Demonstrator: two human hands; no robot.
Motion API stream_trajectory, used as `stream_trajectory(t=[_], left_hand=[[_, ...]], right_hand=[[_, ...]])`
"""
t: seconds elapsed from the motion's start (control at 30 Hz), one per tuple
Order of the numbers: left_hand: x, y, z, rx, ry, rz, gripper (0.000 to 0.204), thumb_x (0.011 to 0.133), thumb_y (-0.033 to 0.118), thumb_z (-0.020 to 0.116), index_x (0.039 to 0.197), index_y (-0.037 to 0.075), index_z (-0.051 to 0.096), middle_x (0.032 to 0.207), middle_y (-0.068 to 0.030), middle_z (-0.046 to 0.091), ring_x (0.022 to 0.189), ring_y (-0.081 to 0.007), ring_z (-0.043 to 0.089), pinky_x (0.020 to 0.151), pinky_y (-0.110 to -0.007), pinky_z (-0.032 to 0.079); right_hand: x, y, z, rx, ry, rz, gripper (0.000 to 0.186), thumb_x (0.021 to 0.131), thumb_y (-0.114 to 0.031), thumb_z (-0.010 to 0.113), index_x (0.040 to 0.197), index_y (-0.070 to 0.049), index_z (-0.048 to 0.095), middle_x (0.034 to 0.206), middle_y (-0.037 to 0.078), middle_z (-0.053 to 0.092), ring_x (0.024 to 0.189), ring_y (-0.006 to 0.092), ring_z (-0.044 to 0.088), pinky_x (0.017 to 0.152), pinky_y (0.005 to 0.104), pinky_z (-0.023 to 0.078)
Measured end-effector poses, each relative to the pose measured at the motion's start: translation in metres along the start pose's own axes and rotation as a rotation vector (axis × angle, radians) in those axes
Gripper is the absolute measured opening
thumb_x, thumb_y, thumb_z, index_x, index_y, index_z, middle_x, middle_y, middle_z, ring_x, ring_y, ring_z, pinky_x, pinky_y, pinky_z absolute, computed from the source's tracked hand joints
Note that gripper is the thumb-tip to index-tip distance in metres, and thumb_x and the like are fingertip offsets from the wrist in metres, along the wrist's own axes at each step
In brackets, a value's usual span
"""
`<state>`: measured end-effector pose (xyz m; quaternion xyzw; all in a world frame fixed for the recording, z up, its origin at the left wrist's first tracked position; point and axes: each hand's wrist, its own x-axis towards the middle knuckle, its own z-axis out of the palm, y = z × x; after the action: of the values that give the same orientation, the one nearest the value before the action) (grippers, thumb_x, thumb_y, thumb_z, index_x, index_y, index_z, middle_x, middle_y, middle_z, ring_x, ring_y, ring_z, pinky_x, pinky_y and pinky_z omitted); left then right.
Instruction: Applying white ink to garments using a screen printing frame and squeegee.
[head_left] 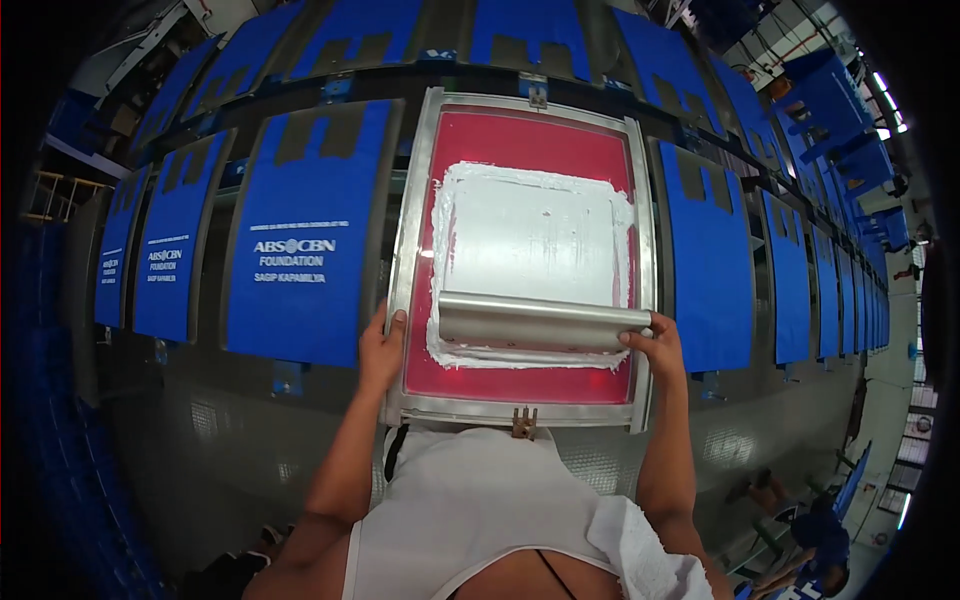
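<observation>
A screen-printing frame (pixel 642 215) with metal sides and red mesh (pixel 530 133) lies in front of my body. White ink (pixel 535 235) covers a large rectangle of the mesh, thick and ragged along its borders. Across the lower part of the ink rests a wide metal squeegee (pixel 540 322); its lower edge is in the ink. At its right end, my right hand (pixel 660 345) is closed, thumb and fingers gripping the corner. My left hand (pixel 380 350) is closed round the left side of the frame, thumb on top, apart from the squeegee.
Blue bag panels on dark boards stand in rows; a left panel (pixel 305 235) bears white print, while a right panel (pixel 705 255) shows none. Metal clips (pixel 524 422) sit at the frame's near edge. Another person (pixel 820 545) is at the lower right.
</observation>
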<state>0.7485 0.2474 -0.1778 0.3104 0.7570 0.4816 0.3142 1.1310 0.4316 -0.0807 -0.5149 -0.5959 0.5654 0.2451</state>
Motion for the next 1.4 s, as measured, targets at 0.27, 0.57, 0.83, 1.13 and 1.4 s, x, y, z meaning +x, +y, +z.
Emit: stream_trajectory(t=[0.27, 0.57, 0.83, 1.13, 1.4], left_hand=[[0.004, -0.022, 0.001, 0.069, 0.074, -0.06, 0.048, 0.093, 0.03, 0.054, 0.129, -0.001, 0.049, 0.121, -0.0207, 0.058, 0.114, -0.026, 0.054, 0.097, -0.032, 0.04], [-0.002, 0.001, 0.01, -0.088, 0.062, -0.121, 0.048, 0.093, 0.033, 0.055, 0.13, 0.002, 0.05, 0.116, -0.0126, 0.061, 0.103, -0.0161, 0.057, 0.089, -0.028, 0.043], [0.0, 0.006, 0.004, -0.136, -0.001, -0.144, 0.05, 0.093, 0.035, 0.056, 0.13, 0.002, 0.049, 0.114, -0.0126, 0.062, 0.099, -0.0157, 0.057, 0.088, -0.027, 0.043], [0.007, -0.02, 0.005, -0.041, 0.04, -0.001, 0.047, 0.092, 0.033, 0.057, 0.126, 0.002, 0.052, 0.112, -0.0155, 0.064, 0.101, -0.0195, 0.06, 0.087, -0.03, 0.045], [0.002, -0.003, -0.001, 0.203, 0.069, 0.15, 0.056, 0.086, 0.041, 0.059, 0.129, 0.007, 0.05, 0.126, -0.0188, 0.051, 0.118, -0.0323, 0.048, 0.1, -0.038, 0.037]], right_hand=[[0.009, 0.016, -0.002, -0.065, 0.016, 0.007, 0.036, 0.063, -0.009, 0.079, 0.096, -0.001, 0.068, 0.092, 0.009, 0.067, 0.085, 0.0181, 0.062, 0.08, 0.0325, 0.05], [0.016, 0.034, -0.002, -0.001, -0.029, -0.052, 0.031, 0.066, -0.009, 0.077, 0.095, -0.001, 0.069, 0.084, 0.006, 0.066, 0.08, 0.0141, 0.061, 0.076, 0.028, 0.048], [0.005, 0.027, -0.006, 0.0, -0.047, -0.056, 0.031, 0.066, -0.009, 0.077, 0.095, -0.001, 0.069, 0.084, 0.005, 0.066, 0.079, 0.0138, 0.06, 0.075, 0.0277, 0.047], [0.007, 0.043, -0.001, -0.069, -0.061, -0.08, 0.026, 0.068, -0.008, 0.075, 0.092, 0.0, 0.067, 0.085, 0.005, 0.065, 0.08, 0.0136, 0.059, 0.073, 0.029, 0.047], [-0.026, -0.013, 0.004, -0.915, -0.184, -0.165, 0.031, 0.063, -0.006, 0.07, 0.093, -0.002, 0.062, 0.088, 0.011, 0.064, 0.087, 0.0235, 0.061, 0.092, 0.0414, 0.04]])
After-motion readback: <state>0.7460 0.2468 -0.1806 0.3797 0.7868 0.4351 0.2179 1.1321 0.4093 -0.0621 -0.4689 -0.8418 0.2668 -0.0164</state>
